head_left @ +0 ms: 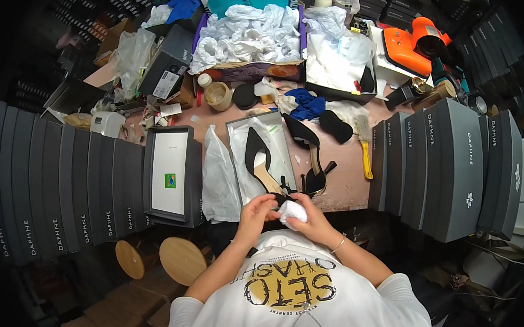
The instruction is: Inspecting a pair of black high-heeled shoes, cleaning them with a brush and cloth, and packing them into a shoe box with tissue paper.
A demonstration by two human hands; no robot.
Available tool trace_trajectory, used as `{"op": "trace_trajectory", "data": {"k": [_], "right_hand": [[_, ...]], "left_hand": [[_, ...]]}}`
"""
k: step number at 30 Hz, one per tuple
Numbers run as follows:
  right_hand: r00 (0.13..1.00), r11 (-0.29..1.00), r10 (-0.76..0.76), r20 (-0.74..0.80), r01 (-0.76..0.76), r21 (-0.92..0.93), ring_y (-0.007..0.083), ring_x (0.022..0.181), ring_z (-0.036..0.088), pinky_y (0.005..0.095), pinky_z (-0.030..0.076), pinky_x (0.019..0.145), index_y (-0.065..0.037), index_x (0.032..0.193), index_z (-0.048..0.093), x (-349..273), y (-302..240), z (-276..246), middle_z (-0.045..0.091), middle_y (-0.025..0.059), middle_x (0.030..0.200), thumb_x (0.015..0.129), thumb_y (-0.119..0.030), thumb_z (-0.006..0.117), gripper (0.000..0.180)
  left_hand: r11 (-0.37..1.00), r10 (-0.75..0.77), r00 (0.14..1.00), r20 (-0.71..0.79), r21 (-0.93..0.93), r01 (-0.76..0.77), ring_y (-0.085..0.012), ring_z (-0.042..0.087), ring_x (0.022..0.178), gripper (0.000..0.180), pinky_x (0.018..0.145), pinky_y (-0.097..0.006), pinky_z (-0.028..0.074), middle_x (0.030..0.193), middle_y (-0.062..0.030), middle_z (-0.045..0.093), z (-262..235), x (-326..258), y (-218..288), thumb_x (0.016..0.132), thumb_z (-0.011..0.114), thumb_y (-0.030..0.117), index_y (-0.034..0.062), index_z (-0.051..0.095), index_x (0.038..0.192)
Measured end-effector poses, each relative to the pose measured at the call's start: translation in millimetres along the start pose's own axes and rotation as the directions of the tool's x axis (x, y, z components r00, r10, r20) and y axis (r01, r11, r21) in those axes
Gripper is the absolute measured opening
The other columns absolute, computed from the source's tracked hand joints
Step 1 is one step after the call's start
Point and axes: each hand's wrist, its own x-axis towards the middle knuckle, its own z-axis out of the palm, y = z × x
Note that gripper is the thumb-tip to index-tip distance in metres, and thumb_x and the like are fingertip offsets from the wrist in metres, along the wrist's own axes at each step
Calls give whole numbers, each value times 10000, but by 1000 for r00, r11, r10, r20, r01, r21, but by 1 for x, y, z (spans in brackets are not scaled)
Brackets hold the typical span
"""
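Note:
A black pointed high-heeled shoe (pixel 257 158) with a pale insole lies toe away from me over an open grey shoebox (pixel 283 139) lined with white tissue. My left hand (pixel 256 216) has its fingers closed at the rear of this shoe, where the strap and heel are partly hidden. In my right hand (pixel 313 223) is a wadded white cloth (pixel 292 214), held close to the shoe's back end. The matching black shoe (pixel 309 148) rests on the table just to the right of the box.
Grey shoeboxes (pixel 71 181) line the left side; more boxes (pixel 448 164) stand at right. An open box lid (pixel 170 175) and white tissue (pixel 217 172) flank the work. Beyond are a yellow brush (pixel 365 151), a glue jar (pixel 217 95), a blue cloth (pixel 304 104) and a paper-filled box (pixel 248 38).

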Motion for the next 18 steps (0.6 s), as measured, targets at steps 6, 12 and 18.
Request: {"op": "trace_trajectory", "data": {"k": [6, 12, 18], "right_hand": [[946, 971, -12, 324, 89, -223, 280, 865, 624, 333, 488, 755, -31, 1108, 519, -17, -14, -18, 610, 157, 944, 806, -210, 680, 387], [958, 968, -88, 272, 147, -204, 203, 918, 577, 305, 479, 768, -38, 1145, 512, -4, -14, -30, 584, 96, 987, 807, -177, 674, 400], [987, 993, -98, -130, 106, 50, 69, 773, 535, 227, 462, 699, -33, 1013, 533, 42, -42, -61, 578, -4, 862, 802, -45, 662, 248]], "left_hand": [[978, -34, 980, -198, -208, -9, -220, 561, 1062, 429, 913, -387, 446, 1085, -100, 589, -25, 81, -36, 902, 597, 218, -1, 447, 1240], [917, -31, 954, -300, -387, -92, -241, 635, 789, 291, 694, -354, 532, 902, -136, 598, -28, 131, -62, 817, 571, 116, -37, 499, 1054], [798, -7, 962, 272, -578, 170, -214, 627, 820, 347, 737, -312, 549, 952, -128, 602, -48, 51, -20, 767, 490, 32, -31, 500, 1109]]}}
